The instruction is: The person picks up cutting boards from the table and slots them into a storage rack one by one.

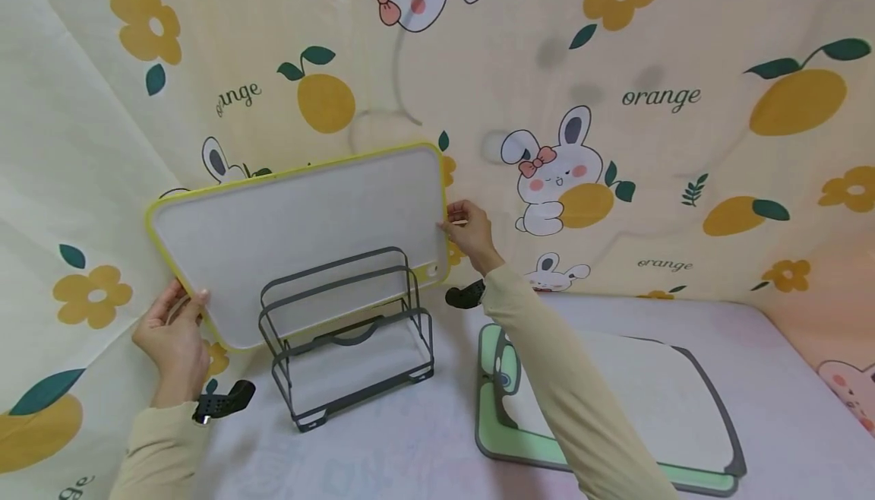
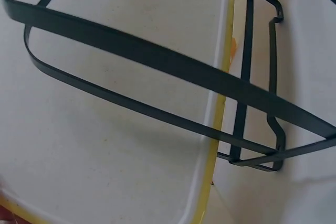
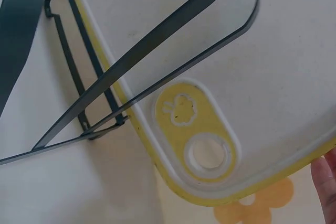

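Observation:
A white cutting board (image 1: 328, 211) with a yellow rim is held up on its long edge, tilted slightly, behind the hoops of a dark metal rack (image 1: 355, 338). My left hand (image 1: 176, 337) grips its lower left edge, the thumb on the front face. At the right edge my right hand (image 1: 472, 232) pinches the rim. In the right wrist view, the board's yellow corner patch (image 3: 197, 129) has a round hole and a small raised fruit shape. Whether the board's lower edge touches the rack cannot be made out.
A green and grey cutting board (image 1: 519, 443) with a white face lies flat on the pale tabletop (image 1: 328, 462) at right, partly behind my right forearm. A patterned cloth (image 1: 465, 74) with rabbits and oranges hangs close behind the rack.

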Action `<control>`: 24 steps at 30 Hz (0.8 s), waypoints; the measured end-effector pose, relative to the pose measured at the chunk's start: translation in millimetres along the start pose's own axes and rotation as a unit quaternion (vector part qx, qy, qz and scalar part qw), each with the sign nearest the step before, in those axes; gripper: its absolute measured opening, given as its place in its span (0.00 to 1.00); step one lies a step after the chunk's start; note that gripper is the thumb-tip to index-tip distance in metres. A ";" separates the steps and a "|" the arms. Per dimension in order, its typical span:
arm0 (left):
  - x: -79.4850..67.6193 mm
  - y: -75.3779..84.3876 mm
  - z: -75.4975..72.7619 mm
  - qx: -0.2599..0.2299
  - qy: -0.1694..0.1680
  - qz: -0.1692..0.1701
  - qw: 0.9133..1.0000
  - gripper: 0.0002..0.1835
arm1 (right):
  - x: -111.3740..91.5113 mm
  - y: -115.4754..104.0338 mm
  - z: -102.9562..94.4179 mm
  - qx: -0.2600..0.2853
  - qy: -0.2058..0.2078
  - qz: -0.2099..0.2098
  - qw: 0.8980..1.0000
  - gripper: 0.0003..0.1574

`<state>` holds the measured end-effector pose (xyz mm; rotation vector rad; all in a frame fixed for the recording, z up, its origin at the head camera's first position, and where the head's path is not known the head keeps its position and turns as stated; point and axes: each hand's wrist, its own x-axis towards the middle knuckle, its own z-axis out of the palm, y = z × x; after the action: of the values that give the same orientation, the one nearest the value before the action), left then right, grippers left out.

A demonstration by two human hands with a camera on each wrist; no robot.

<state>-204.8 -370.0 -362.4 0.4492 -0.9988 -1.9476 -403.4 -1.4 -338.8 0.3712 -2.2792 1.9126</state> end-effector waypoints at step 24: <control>-16.1 -22.0 -23.3 0.025 0.002 0.010 1.000 0.20 | -12.2 32.3 8.0 0.010 0.019 0.018 1.000 0.14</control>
<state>-193.1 -361.2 -395.1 0.4692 -1.0461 -1.9060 -400.3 -2.9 -374.0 0.2966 -2.2599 1.9428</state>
